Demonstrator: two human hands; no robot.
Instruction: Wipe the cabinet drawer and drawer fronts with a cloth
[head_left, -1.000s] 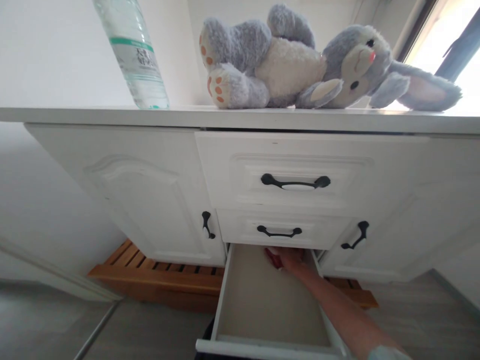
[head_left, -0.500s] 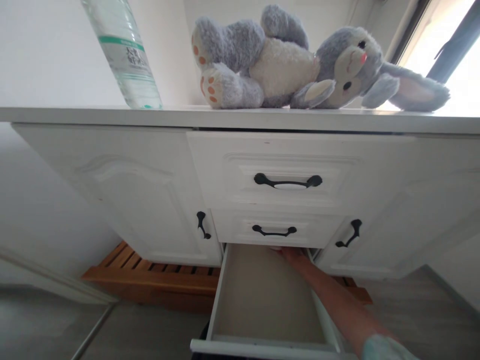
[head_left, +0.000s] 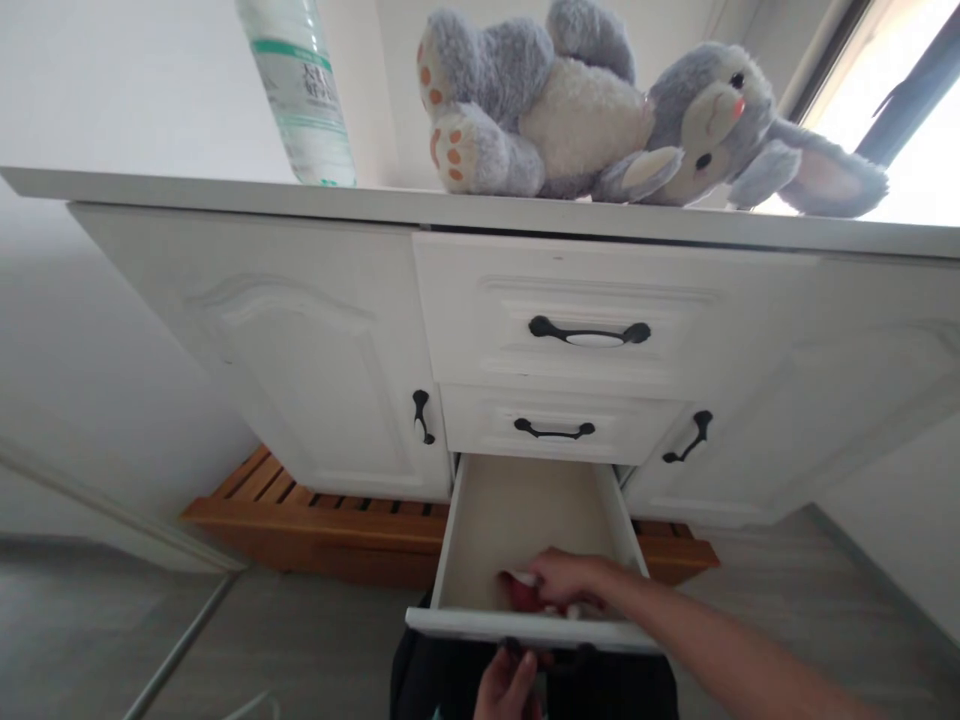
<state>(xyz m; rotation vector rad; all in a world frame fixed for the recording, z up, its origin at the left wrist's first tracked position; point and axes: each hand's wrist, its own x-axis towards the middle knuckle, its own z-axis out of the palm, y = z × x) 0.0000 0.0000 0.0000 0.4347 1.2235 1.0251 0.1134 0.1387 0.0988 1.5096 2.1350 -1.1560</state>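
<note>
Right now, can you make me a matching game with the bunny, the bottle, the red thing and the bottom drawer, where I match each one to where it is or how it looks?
Things:
1. plush bunny
2. water bottle
3. red thing
4. bottom drawer

Places or states:
A. pulled open
B. lying on its back on the cabinet top
C. inside the drawer, under the right hand
D. standing at the left of the cabinet top

Pairs: 1-B, 2-D, 3-C, 4-A

Right hand (head_left: 574, 580) grips a red object (head_left: 523, 594) inside the open drawer (head_left: 525, 500); left hand (head_left: 510, 685) holds its handle (head_left: 547, 655).
</note>
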